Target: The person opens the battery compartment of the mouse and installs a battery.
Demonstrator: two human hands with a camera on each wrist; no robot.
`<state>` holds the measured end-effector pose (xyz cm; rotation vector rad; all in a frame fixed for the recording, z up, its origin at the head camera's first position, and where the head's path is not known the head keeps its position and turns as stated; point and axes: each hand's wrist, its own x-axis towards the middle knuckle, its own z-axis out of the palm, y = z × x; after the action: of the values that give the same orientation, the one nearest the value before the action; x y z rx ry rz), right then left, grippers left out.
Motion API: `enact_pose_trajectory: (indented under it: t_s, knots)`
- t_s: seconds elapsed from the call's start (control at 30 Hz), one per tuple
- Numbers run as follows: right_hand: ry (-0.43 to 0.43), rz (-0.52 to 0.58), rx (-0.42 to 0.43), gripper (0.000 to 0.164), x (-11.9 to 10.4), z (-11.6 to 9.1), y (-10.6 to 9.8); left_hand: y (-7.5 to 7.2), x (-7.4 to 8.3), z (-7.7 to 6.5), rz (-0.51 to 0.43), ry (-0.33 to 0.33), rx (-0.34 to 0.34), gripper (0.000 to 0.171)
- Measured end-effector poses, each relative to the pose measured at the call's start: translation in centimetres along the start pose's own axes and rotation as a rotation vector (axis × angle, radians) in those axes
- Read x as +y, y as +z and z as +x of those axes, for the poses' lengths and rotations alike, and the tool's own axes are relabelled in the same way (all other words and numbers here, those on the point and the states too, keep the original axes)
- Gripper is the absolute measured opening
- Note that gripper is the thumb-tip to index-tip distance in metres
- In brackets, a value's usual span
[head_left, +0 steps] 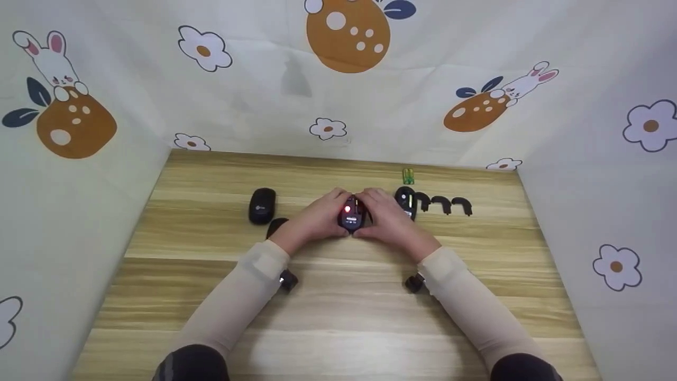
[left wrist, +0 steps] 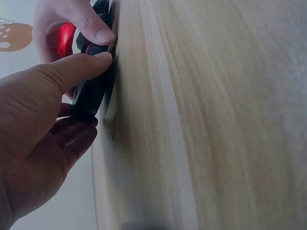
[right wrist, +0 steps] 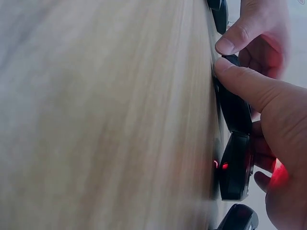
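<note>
A black computer mouse [head_left: 351, 218] lies underside up between both hands, a red light glowing on its base. My left hand [head_left: 323, 214] grips its left side, the thumb at the near end. From the other side my right hand [head_left: 389, 217] holds it, its thumb almost meeting the left one. In the left wrist view the mouse [left wrist: 88, 98] is tilted on edge by the camera's angle, with the left thumb [left wrist: 91, 64] on it. The right wrist view shows the mouse [right wrist: 235, 110] low over the wooden table, partly covered by fingers.
Right of the hands, another upturned mouse [head_left: 405, 197] has its battery bay exposed. Beside it lie black curved covers [head_left: 441, 204], with green batteries [head_left: 408, 176] behind. A black mouse [head_left: 262, 206] sits at left; another dark one [head_left: 276, 226] is partly behind my left wrist. Patterned cloth walls enclose the table.
</note>
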<state>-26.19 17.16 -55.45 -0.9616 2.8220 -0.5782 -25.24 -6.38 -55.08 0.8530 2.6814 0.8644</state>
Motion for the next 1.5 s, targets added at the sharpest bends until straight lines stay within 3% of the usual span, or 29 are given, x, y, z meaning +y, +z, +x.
enact_pose_trajectory:
  t_s: [0.43, 0.67, 0.93, 1.17, 1.33, 1.5]
  knots:
    - [0.005, 0.013, 0.002, 0.106, 0.3, 0.0, 0.1, 0.1, -0.2, -0.1, -0.029, -0.058, -0.001, 0.104]
    - [-0.001, 0.073, 0.042, 0.104, 0.1, -0.4, 0.1, -0.5, -0.3, -0.9, -0.045, -0.074, 0.005, 0.106]
    - [-0.016, 0.165, 0.13, 0.091, -0.9, -1.4, 0.4, -1.1, -0.6, -2.8, -0.063, -0.083, 0.051, 0.09]
    - [-0.104, 0.259, 0.227, 0.075, -2.8, -2.1, 1.3, -2.1, -1.0, -4.9, -0.081, -0.01, 0.145, 0.072]
    - [-0.169, 0.307, 0.233, 0.073, -4.6, -2.5, 2.0, -3.1, -1.8, -6.7, -0.102, 0.019, 0.214, 0.066]
    - [-0.21, 0.333, 0.224, 0.07, -6.2, -2.5, 2.9, -3.9, -2.8, -8.7, -0.113, -0.013, 0.238, 0.065]
